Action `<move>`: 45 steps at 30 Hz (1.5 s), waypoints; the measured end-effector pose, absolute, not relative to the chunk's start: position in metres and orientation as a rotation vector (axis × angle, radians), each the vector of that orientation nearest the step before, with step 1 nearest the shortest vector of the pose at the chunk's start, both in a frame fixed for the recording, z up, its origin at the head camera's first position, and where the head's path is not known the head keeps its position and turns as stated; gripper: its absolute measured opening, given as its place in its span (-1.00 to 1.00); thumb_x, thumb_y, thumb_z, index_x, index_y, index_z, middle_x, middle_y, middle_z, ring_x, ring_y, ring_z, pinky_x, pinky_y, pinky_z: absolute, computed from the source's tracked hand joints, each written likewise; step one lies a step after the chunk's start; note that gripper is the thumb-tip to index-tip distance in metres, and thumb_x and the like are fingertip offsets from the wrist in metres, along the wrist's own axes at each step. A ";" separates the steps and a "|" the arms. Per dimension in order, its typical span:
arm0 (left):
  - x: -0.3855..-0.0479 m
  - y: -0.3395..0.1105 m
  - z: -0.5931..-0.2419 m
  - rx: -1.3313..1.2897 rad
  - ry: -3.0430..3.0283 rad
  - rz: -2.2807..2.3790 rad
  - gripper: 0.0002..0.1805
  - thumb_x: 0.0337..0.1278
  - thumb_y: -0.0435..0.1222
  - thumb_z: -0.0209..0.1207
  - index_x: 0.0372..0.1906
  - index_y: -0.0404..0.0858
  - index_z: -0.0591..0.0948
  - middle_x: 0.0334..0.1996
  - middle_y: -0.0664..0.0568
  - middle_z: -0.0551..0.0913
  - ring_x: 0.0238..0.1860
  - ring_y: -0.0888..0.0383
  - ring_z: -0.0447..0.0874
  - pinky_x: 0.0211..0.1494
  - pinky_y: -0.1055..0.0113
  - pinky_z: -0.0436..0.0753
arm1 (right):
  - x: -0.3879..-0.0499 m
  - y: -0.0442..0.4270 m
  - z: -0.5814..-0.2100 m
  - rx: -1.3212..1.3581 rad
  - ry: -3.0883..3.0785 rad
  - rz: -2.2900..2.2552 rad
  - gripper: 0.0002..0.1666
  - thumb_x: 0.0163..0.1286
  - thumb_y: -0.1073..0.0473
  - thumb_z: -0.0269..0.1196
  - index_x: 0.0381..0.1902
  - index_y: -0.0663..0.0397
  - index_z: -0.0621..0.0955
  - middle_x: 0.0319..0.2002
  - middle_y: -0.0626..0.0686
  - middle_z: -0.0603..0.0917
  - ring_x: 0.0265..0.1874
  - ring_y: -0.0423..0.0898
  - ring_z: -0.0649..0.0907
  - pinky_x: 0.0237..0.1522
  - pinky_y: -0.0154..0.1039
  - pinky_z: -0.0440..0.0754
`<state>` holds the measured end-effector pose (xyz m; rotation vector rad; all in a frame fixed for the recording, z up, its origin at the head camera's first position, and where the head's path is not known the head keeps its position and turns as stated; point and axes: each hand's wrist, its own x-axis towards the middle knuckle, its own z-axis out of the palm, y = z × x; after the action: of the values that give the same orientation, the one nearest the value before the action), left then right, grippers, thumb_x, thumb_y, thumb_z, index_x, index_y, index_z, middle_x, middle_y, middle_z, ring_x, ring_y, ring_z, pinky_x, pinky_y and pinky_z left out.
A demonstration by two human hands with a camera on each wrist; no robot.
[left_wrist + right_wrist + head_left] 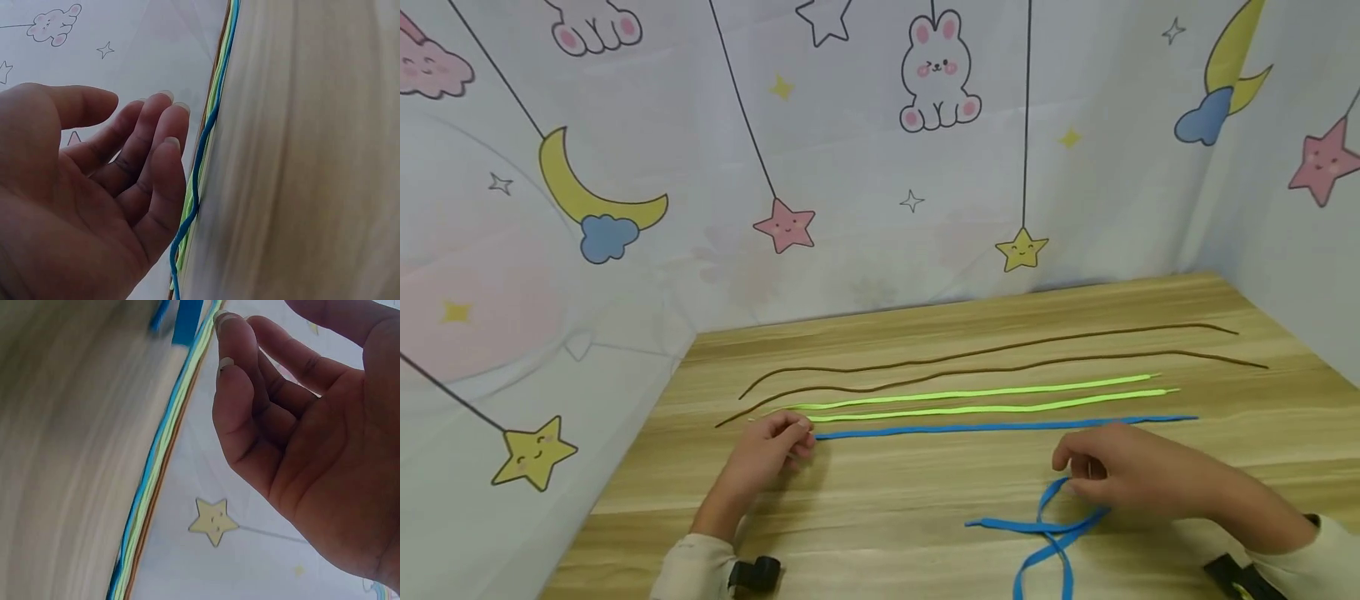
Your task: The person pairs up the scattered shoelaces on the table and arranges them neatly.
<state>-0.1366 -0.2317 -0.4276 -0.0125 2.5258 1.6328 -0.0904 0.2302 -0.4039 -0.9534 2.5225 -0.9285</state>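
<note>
A flat blue lace (940, 429) lies stretched out on the wooden table. My left hand (778, 437) is at its left end; in the left wrist view the fingers of that hand (119, 169) are loosely bent, thumb apart, holding nothing. My right hand (1127, 471) hovers over a second blue lace (1011, 526), which lies in loose loops near the front, partly hidden under the hand. In the right wrist view the fingers of the right hand (300, 425) bend loosely around nothing, with a blurred piece of blue lace (187, 322) beyond the fingertips.
Behind the straight blue lace run two bright green laces (992, 409) and, farther back, two thin brown laces (1000, 369), roughly parallel. A white curtain (865, 167) printed with rabbits, moons and stars surrounds the wooden table (880, 517) at the back and sides.
</note>
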 end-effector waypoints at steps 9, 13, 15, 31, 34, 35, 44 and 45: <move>-0.130 -0.220 -0.425 0.132 2.498 1.578 -0.69 0.50 -0.17 0.10 -0.04 -0.38 0.60 -0.25 -0.11 0.68 -0.22 0.02 0.68 -0.19 0.21 0.67 | -0.077 0.204 -0.414 -1.062 2.547 -0.883 -0.81 0.41 -0.03 0.34 -0.09 -0.17 0.64 -0.30 -0.32 0.52 -0.37 -0.36 0.49 -0.37 -0.36 0.53; -0.129 -0.215 -0.424 0.205 2.481 1.548 -0.67 0.49 -0.15 0.11 -0.02 -0.38 0.60 -0.26 -0.09 0.68 -0.21 0.03 0.70 -0.16 0.18 0.69 | -0.073 0.196 -0.416 -1.054 2.610 -0.791 -0.82 0.36 -0.07 0.37 -0.14 -0.26 0.65 -0.33 -0.32 0.47 -0.39 -0.35 0.45 -0.39 -0.38 0.47; -0.128 -0.212 -0.424 0.246 2.463 1.544 -0.66 0.50 -0.15 0.10 -0.02 -0.39 0.61 -0.27 -0.09 0.68 -0.20 0.02 0.70 -0.17 0.17 0.70 | -0.071 0.193 -0.416 -1.058 2.632 -0.746 -0.82 0.33 -0.10 0.38 -0.17 -0.30 0.64 -0.35 -0.34 0.45 -0.40 -0.36 0.44 -0.39 -0.38 0.44; -0.120 -0.197 -0.426 0.399 2.388 1.457 -0.67 0.48 -0.12 0.12 -0.06 -0.34 0.64 -0.29 -0.06 0.70 -0.25 0.05 0.71 -0.25 0.26 0.67 | -0.070 0.185 -0.419 -1.164 2.559 -0.712 -0.73 0.32 0.11 0.38 -0.45 -0.37 0.52 -0.50 -0.38 0.43 -0.50 -0.40 0.43 -0.45 -0.40 0.44; -0.118 -0.194 -0.424 0.431 2.373 1.445 -0.67 0.49 -0.12 0.12 -0.04 -0.33 0.64 -0.28 -0.05 0.71 -0.25 0.04 0.72 -0.25 0.25 0.66 | -0.070 0.186 -0.419 -1.186 2.532 -0.786 -0.74 0.39 0.09 0.33 -0.43 -0.38 0.51 -0.49 -0.39 0.45 -0.50 -0.41 0.45 -0.45 -0.41 0.47; -0.117 -0.192 -0.424 0.441 2.367 1.445 -0.68 0.49 -0.13 0.11 -0.04 -0.33 0.64 -0.28 -0.05 0.71 -0.25 0.04 0.72 -0.25 0.25 0.66 | -0.071 0.186 -0.418 -1.199 2.522 -0.815 -0.74 0.42 0.10 0.31 -0.43 -0.38 0.51 -0.49 -0.38 0.45 -0.50 -0.41 0.45 -0.45 -0.41 0.47; -0.117 -0.169 -0.420 0.581 2.232 1.492 -0.64 0.49 -0.11 0.11 -0.01 -0.36 0.64 -0.22 -0.05 0.72 -0.18 -0.04 0.71 -0.15 0.18 0.69 | -0.077 0.182 -0.413 -1.129 2.425 -1.073 -0.85 0.51 0.09 0.22 -0.33 -0.24 0.58 -0.51 -0.31 0.52 -0.54 -0.39 0.47 -0.53 -0.38 0.51; -0.116 -0.165 -0.419 0.609 2.217 1.484 -0.64 0.49 -0.11 0.12 0.00 -0.35 0.64 -0.21 -0.04 0.73 -0.17 -0.05 0.71 -0.15 0.16 0.69 | -0.078 0.181 -0.412 -1.126 2.417 -1.092 -0.85 0.51 0.11 0.22 -0.33 -0.22 0.58 -0.52 -0.31 0.52 -0.55 -0.39 0.47 -0.53 -0.38 0.51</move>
<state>-0.1160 -0.1647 -0.4191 0.6094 2.2166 1.4837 -0.0784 0.1808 -0.4117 -1.1258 2.4172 -1.0917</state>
